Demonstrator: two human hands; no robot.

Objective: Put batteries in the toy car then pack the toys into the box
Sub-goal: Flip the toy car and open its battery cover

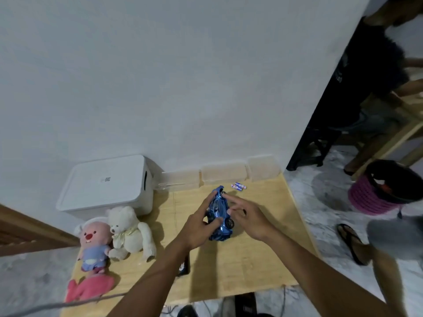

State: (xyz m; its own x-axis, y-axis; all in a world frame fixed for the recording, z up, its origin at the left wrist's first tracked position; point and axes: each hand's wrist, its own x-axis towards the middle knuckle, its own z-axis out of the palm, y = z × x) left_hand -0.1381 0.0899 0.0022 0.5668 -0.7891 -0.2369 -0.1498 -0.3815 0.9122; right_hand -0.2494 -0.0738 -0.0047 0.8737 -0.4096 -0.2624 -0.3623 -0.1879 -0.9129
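The battery step is in hand: the left hand (pixel 196 225) grips the blue toy car (pixel 219 211), fingers curled round its body, near the middle of the worktop (pixel 251 259). The right hand (pixel 250 217) is released, and its straight fingers touch the car's side from three o'clock. The batteries (pixel 238 186) lie loose on the worktop at one o'clock from the car, near it and untouched. The white box (pixel 107 186) sits at ten o'clock with its lid on, and the white bear (pixel 128 229) and pink plush (pixel 93 245) lie at nine o'clock in front of it. As I judge it, the next move calls for turning the car underside up, opening its battery cover, then reaching to one o'clock for the cells, and the box lid must come off before any packing
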